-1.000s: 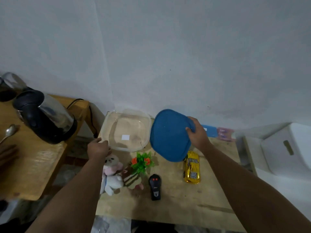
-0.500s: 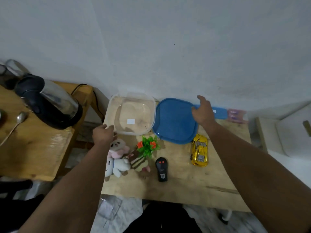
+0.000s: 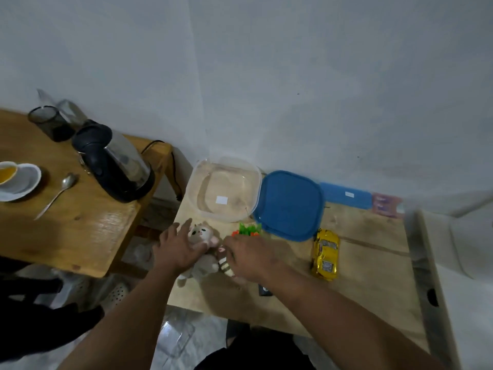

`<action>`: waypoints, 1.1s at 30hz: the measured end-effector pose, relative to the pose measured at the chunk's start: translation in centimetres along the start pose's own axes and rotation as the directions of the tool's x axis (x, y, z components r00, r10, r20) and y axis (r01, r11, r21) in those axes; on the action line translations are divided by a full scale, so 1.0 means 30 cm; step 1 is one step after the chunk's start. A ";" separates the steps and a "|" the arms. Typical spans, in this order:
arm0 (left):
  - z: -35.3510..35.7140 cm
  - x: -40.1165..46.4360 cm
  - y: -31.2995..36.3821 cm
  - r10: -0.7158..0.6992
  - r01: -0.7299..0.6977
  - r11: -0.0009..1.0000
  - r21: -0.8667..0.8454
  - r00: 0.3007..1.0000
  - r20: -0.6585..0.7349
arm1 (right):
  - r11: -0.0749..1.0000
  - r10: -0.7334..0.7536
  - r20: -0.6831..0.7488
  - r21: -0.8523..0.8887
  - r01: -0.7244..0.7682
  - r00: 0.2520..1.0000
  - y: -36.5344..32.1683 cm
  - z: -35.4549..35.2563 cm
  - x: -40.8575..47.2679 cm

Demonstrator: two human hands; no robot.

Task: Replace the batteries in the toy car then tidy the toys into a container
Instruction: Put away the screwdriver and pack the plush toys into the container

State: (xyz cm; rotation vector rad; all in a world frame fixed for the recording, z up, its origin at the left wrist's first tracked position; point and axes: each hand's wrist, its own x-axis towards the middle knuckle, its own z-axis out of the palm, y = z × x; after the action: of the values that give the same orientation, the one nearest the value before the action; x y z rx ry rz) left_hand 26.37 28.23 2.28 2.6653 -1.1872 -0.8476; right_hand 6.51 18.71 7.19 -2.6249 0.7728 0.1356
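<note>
A clear plastic container [image 3: 202, 182] stands open at the back of the small wooden table [image 3: 368, 263], its blue lid [image 3: 289, 204] lying flat beside it on the right. My left hand [image 3: 177, 249] rests on a white plush toy [image 3: 201, 232], fingers spread over it. My right hand [image 3: 248, 256] covers a second striped plush [image 3: 224, 265], fingers curled on it. A green plastic plant with orange flowers [image 3: 248, 229] peeks out behind my right hand. The yellow toy car [image 3: 325, 253] lies to the right. Only a corner of the black remote [image 3: 264, 291] shows under my right forearm.
A second wooden table [image 3: 66, 231] on the left carries a kettle [image 3: 114, 161], a spoon [image 3: 57, 194], a cup on a saucer [image 3: 16, 180] and a dark tumbler [image 3: 50, 125]. A blue box [image 3: 346, 194] and a pink pack [image 3: 384, 204] lie against the wall. A white unit [image 3: 464, 263] borders the right.
My right hand set the blue lid down flat beside the container and let go. Both hands then dropped from the container and lid onto the plush toys.
</note>
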 end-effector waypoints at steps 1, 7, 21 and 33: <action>0.016 -0.001 -0.010 0.009 -0.010 1.000 0.015 0.998 0.057 | 0.999 0.027 0.063 -0.024 -0.025 0.998 -0.029 0.022 -0.001; 0.096 -0.009 -0.038 0.070 -0.078 0.996 0.040 0.981 0.179 | 0.964 0.211 0.208 -0.203 -0.169 0.955 -0.097 0.127 0.014; 0.147 -0.082 -0.041 0.054 -0.062 0.995 0.076 0.993 0.100 | 0.956 0.293 0.232 -0.107 -0.275 0.927 -0.048 0.206 0.012; -0.018 -0.113 -0.040 0.187 -0.194 0.972 0.132 0.980 0.063 | 0.936 0.312 0.275 0.076 -0.344 0.909 -0.073 0.032 0.072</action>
State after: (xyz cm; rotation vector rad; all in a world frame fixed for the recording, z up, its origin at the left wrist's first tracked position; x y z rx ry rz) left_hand 25.62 31.39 3.89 2.5903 -1.5375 -0.8334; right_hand 9.54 19.70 6.65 -2.2794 1.0846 0.4993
